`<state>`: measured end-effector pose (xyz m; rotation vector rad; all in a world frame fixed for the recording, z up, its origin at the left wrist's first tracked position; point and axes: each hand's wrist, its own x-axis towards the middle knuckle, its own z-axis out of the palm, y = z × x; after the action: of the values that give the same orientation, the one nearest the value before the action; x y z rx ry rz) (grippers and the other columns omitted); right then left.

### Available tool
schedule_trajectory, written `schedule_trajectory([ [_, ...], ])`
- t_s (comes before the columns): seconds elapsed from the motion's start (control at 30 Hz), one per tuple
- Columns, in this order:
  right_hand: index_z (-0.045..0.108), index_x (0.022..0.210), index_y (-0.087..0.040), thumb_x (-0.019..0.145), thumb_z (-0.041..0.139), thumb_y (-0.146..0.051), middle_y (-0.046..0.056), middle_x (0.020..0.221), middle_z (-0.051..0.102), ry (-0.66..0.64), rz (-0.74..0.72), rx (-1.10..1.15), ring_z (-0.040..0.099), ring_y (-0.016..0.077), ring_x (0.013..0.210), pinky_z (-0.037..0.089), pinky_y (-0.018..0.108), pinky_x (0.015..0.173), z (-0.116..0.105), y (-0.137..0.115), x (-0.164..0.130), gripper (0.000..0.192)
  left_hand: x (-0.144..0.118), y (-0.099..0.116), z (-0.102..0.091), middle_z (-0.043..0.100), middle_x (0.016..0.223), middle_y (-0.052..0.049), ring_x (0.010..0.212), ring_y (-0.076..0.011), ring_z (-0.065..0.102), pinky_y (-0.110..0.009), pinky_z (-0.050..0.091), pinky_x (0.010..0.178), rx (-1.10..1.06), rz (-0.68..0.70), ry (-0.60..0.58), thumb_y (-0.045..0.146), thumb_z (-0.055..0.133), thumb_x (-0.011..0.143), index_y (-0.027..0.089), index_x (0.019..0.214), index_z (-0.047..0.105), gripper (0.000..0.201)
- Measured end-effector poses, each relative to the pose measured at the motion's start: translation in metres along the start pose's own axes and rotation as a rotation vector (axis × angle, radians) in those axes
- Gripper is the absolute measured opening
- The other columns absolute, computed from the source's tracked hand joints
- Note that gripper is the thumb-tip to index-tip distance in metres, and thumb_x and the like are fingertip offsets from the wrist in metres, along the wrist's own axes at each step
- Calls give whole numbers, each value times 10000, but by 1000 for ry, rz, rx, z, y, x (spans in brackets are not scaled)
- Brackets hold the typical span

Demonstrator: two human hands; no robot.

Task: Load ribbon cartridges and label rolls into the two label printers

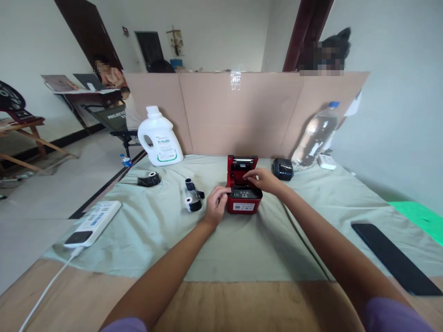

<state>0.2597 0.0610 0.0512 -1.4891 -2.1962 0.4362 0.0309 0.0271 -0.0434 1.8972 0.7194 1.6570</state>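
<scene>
Red label printer (pixel 243 196), centre of the green cloth (pixel 155 230), lid raised upright, paper bay exposed; no roll can be made out inside, so loading and lid closing look still undone. Left hand (pixel 216 205) grips the printer's nine o'clock side; right hand (pixel 262 179), fingers curled, reaches into the open bay from three o'clock. Two rolls (pixel 193 196) lie loose at nine o'clock, a black roll (pixel 148 178) farther at ten.

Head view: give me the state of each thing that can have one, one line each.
red printer: lid open, upright.
left hand: gripping the printer's left side.
right hand: fingers at the open compartment.
white jug: upright, capped.
water bottle: leaning on the cardboard wall, capped.
power strip: flat, cable attached.
paper rolls: loose on the cloth.
</scene>
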Motion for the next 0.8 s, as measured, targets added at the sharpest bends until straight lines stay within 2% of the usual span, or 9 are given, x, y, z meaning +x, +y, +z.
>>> schedule_trajectory([
  [0.07,780,1084,-211,850,528,-65,64,1106,774,-230,-17,-165,694,215,1016,485,290,909,-7,-7,24,374,0,0,0,670,993,-74,963,-200,636,-335,500,828,10,15,-6,296,478,1001,189,991,682,230],
  [0.17,773,1109,-184,823,588,-85,93,1092,772,-515,28,-370,702,232,975,486,273,822,-7,-23,47,354,0,1,-1,677,1005,-79,972,-204,640,-343,505,836,20,27,-14,302,470,1004,190,979,681,240],
  [0.23,769,1097,-162,808,633,-122,115,1064,770,-630,73,-459,704,244,918,480,277,748,-4,-35,52,322,1,2,-1,679,1013,-82,969,-204,643,-345,509,834,19,24,-20,306,469,1004,190,979,681,243],
  [0.3,765,1083,-146,793,642,-114,130,1058,765,-662,104,-500,702,248,885,468,279,704,-1,-45,53,317,1,2,-1,680,1019,-86,964,-206,646,-348,514,827,20,17,-27,316,471,1002,190,984,681,245],
  [0.4,746,1101,-145,799,635,-100,130,1103,752,-644,100,-512,693,247,930,461,272,715,-3,-51,49,325,1,3,-1,683,1022,-90,958,-210,646,-352,517,814,22,14,-25,328,470,1001,191,982,681,253],
  [0.47,723,1123,-154,819,638,-120,120,1139,739,-589,83,-493,682,243,982,461,264,747,-11,-50,42,318,1,3,-1,683,1024,-90,961,-210,643,-349,513,808,20,18,-24,327,471,1001,192,983,682,251],
  [0.67,654,1097,-188,882,619,-216,89,1094,724,-220,85,-293,662,219,951,470,270,754,-46,-52,12,219,2,5,0,675,1034,-95,923,-198,627,-324,494,755,11,15,-28,318,475,995,183,988,673,240],
  [0.8,637,1115,-161,876,623,-253,86,1030,717,18,71,-113,647,191,877,480,270,750,-43,-72,13,257,2,7,1,661,1032,-90,884,-185,613,-313,487,737,0,5,-41,291,480,983,183,1003,672,221],
])
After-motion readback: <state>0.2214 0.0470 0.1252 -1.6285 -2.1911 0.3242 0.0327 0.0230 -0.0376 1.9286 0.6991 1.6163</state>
